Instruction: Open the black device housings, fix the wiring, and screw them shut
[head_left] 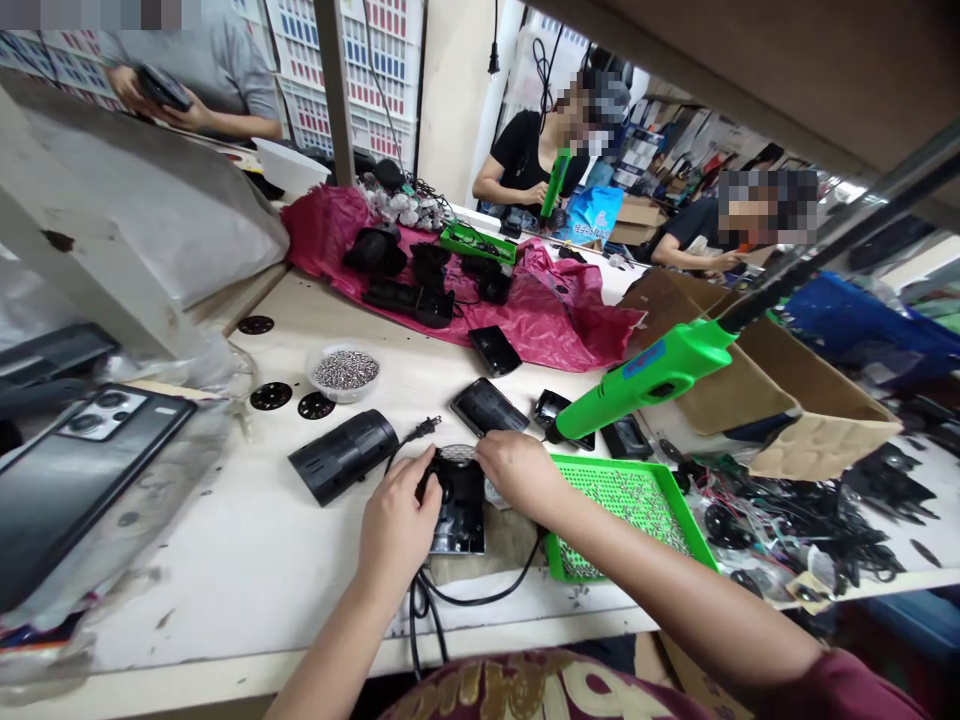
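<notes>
A black plastic housing (459,515) lies with its hollow side up on the bench in front of me. My left hand (399,515) grips its left edge, thumb and fingers bent at the upper left corner. At the housing's top end sits a round mesh grille (456,452). My right hand (517,472) is closed with its fingertips at the grille's right edge; part of its grip is hidden. A black cord (487,600) loops below the housing. Left of my hands lies a black cylindrical housing (345,455), with a plug (427,427) beside it.
A green electric screwdriver (645,380) hangs above a green tray (701,545) of screws. A tub (346,372) of small metal parts stands behind. Pink plastic (592,325), a cardboard box (825,430), wired parts (787,525) and a phone (82,480) surround the work spot. Several people sit opposite.
</notes>
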